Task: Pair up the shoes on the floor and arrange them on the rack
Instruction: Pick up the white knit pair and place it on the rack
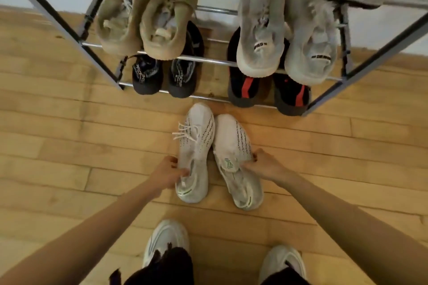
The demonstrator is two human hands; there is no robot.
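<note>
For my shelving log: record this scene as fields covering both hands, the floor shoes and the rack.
left hand: grips left white shoe at its opening
right hand: grips right white shoe at its opening
floor: both white shoes side by side, toes toward rack
bottom shelf: black pair, black-and-red pair
next shelf up: beige pair, pale grey pair

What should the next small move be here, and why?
Likely lift both at once toward the rack. The left hand grips the left white shoe at its collar, the right hand the right white shoe; they lie side by side on the floor, toes toward the rack, already paired.
</note>
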